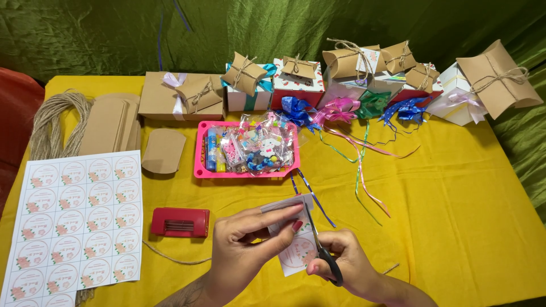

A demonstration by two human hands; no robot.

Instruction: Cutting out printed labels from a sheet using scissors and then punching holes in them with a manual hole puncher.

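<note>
Both hands meet low at centre: my left hand (242,250) pinches the paper strip of stickers (296,241), fingers closed on its upper end. My right hand (347,264) grips the scissors (318,244), blades pointing toward 11 o'clock across the strip. The strip's long axis runs 12 to 6, on the yellow table (455,227), left hand nearer.
</note>
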